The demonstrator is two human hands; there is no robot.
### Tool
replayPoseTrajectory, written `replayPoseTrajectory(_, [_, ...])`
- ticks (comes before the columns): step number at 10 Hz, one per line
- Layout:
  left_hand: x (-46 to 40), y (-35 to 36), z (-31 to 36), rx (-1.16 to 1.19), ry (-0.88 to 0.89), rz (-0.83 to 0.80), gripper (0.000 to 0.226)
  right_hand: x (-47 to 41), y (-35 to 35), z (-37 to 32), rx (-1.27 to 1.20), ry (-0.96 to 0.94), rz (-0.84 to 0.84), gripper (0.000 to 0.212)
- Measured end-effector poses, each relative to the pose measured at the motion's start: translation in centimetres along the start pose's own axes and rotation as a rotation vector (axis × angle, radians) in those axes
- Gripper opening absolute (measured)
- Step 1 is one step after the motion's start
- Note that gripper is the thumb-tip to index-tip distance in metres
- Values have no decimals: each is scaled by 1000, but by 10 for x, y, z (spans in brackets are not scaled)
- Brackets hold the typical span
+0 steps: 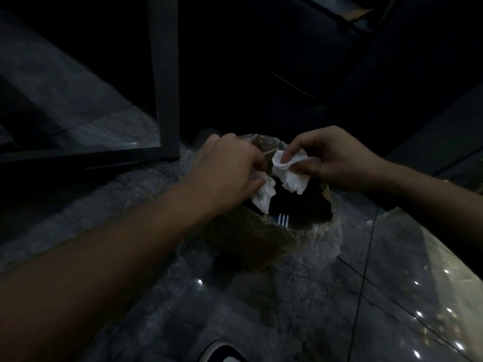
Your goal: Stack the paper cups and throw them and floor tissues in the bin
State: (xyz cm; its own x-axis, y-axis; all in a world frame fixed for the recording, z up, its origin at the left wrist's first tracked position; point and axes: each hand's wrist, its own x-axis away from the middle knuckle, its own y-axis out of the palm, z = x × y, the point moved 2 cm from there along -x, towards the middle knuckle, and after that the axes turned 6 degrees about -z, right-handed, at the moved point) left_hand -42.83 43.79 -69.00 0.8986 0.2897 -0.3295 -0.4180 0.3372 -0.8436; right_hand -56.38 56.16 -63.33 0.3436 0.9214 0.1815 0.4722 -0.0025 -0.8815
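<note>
a dim, downward view is given over a small bin [274, 231] standing on a glossy, dark, marbled tile floor [339, 309] in the middle of the frame. the bin is lined with a thin, crinkled, translucent plastic bag [326, 231] that is folded outward over the rim, and its mouth appears as a black hollow. something with pale stripes is glimpsed inside near the lower rim, but it cannot be identified.

two bare forearms are extended from the lower left and the right edge. the left hand [230, 165] is held just above the bin's left rim, its fingers [254, 180] closed in a pinch on a crumpled white tissue [264, 195] that hangs limp over the opening. the right hand [337, 158] is held above the upper right rim, its fingertips likewise pinched on a second tissue [290, 173], soft, creased and folded on itself, dangling over the dark mouth. both tissues seem to be held directly over the opening so that they will fall inside once released.

no paper cups can be made out in the frame; whether they lie in the bin cannot be told. a dark, straight-edged frame [164, 74] stands at the upper left, and small points of light are reflected on the tiles at the lower right.
</note>
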Motion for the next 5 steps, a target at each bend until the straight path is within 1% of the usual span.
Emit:
replayPoseTrajectory(1, [4,-3,-8,4,0,-13,26,-5,5,-1,50,5,-81,16])
replayPoseTrajectory(4, [10,-22,-29,51,-53,41,18,-21,5,-19,124,-40,-169,27])
replayPoseTrajectory(5, [12,-27,-37,60,-84,55,18,-23,1,-30,124,-11,-218,24])
